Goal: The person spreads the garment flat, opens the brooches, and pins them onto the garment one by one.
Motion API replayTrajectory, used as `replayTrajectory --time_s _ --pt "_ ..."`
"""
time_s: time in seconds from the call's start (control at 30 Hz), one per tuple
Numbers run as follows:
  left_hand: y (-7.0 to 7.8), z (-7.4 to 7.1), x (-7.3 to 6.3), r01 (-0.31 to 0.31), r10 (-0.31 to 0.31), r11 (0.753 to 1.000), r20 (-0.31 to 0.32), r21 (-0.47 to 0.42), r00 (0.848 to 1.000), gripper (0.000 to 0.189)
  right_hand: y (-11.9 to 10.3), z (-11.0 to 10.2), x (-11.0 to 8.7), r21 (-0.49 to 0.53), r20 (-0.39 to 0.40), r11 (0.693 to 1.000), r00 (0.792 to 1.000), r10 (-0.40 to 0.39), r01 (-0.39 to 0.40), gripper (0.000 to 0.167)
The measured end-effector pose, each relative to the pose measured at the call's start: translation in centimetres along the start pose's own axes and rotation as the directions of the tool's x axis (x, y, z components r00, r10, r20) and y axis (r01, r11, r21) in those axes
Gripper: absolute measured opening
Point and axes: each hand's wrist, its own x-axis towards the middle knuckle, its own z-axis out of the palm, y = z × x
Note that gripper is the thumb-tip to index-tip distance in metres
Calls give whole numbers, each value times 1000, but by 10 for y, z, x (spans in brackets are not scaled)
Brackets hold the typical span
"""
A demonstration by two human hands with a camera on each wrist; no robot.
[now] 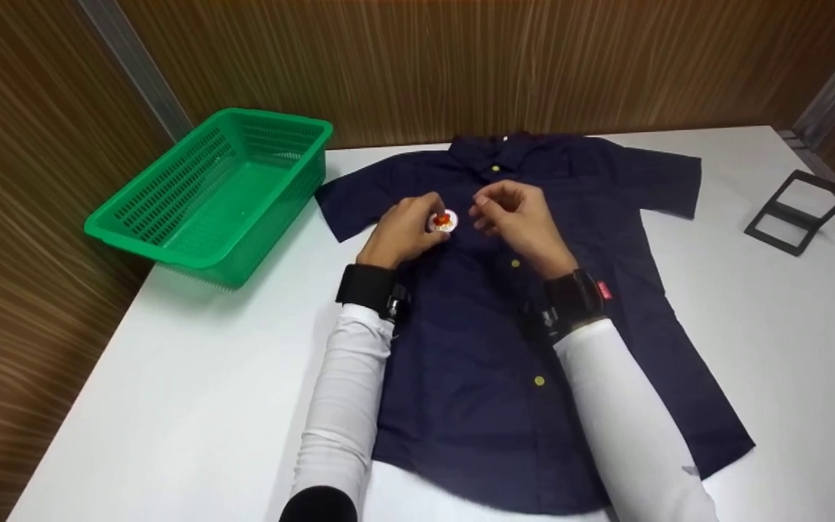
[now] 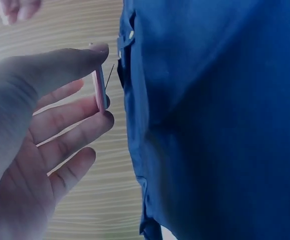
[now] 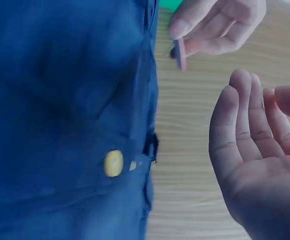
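Observation:
A round badge (image 1: 443, 220), white with a red and orange picture, is pinched at its edge between the thumb and fingers of my left hand (image 1: 404, 230). The left wrist view shows the badge (image 2: 100, 90) edge-on, its thin metal pin (image 2: 110, 76) sticking out from the back toward the cloth. Below lies a dark blue short-sleeved shirt (image 1: 461, 348), spread flat with the collar at the far end. To the right of the badge, over the button placket, my right hand (image 1: 526, 225) holds nothing; its fingers (image 3: 225, 120) are loosely bent and apart from the badge.
A green plastic basket (image 1: 272, 206) stands at the back left of the white table (image 1: 193, 377). At the far right is a black folding frame (image 1: 794, 212). Wood-grain panels (image 1: 417, 72) close off the back and left. Yellow buttons (image 1: 539, 380) run down the shirt front.

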Motion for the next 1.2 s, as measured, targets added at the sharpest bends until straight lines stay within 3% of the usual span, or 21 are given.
replayTrajectory --time_s 0.17,0.33,0.47,0.6,0.7,0.83,0.97,1.2 --pt "-3 2 2 8 -7 1000 28 -15 1000 32 -28 9 4 -37 16 996 997 -80 80 19" --pt "-6 6 5 6 -5 999 35 -46 999 27 -42 14 30 22 -30 994 994 -107 108 18" --pt "-8 12 1 21 -18 998 50 -59 999 22 -21 21 43 18 -56 995 993 -100 101 17" --pt "-10 15 -2 10 -5 997 67 -74 998 19 4 23 45 -158 -21 985 997 -70 66 14" --pt "-13 10 1 14 -8 996 68 -92 998 19 8 20 48 -375 11 926 999 -33 35 16" --pt "-10 3 -1 28 -23 992 43 -119 999 19 5 16 45 -562 13 827 1000 26 -14 16" --pt "-8 -1 -5 31 -28 993 26 -111 999 20 5 17 41 -655 42 754 993 113 -58 19" --pt "-6 1 -12 28 -23 991 39 -128 999 21 8 23 35 -734 66 667 965 253 -125 27"
